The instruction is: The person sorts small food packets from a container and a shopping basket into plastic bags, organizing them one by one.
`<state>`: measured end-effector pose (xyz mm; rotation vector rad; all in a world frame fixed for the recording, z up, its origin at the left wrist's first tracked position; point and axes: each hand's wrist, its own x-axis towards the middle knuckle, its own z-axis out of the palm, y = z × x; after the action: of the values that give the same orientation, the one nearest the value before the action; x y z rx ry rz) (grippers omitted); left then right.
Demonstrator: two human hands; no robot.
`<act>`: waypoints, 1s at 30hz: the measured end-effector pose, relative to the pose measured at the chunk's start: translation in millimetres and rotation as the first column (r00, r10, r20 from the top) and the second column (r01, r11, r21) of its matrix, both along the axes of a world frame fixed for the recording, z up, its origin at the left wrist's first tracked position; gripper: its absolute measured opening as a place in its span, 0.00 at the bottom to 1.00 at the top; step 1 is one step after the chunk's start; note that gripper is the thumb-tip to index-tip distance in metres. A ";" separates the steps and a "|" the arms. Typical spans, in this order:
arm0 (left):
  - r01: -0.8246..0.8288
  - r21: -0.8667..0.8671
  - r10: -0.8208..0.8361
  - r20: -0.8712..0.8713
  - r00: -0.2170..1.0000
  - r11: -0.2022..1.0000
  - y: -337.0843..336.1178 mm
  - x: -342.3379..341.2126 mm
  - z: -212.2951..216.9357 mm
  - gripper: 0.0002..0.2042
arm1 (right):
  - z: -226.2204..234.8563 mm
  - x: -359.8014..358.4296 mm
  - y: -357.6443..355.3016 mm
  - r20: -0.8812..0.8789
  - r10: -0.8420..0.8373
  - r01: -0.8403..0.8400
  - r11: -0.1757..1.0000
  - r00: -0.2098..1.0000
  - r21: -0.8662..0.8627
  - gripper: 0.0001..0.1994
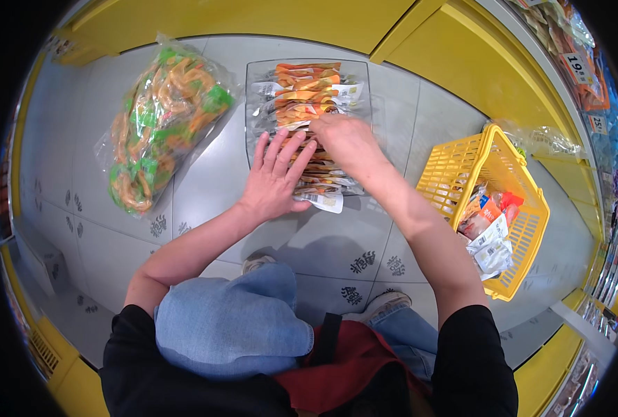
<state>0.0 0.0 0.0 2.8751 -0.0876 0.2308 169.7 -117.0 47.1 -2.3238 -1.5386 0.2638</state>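
A clear plastic bin (pixel 250 78) on the floor holds a row of orange and white packets (pixel 307 94) standing close together. My left hand (pixel 274 174) lies over the near left part of the row, its fingers spread and touching the packets. At the middle of the row, my right hand (pixel 349 142) has its fingers closed in a pinch at a packet's top edge. The hand itself partly hides those fingertips. Several packets at the near end show between and below my hands, and a white packet end (pixel 326 201) sticks out over the bin's near side.
Left of the bin lies a large clear bag (pixel 166 121) of tan, ring-like pieces with green parts. A yellow basket (pixel 455 163) with several mixed packets (pixel 486 222) stands on the right. Yellow cabinet fronts (pixel 253 21) border the far side, and stocked shelves (pixel 594 104) line the right.
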 end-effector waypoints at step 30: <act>0.524 0.039 -0.446 -0.473 0.760 0.851 -52.9 46.4 155.2 0.42 | 91.4 -5.2 -508.5 0.359 -0.156 0.356 0.718 0.920 -0.599 0.32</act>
<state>46.4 -52.9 155.2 2.8531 -0.7917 -0.5690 164.5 -625.5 138.5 -3.2305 -1.3445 0.4793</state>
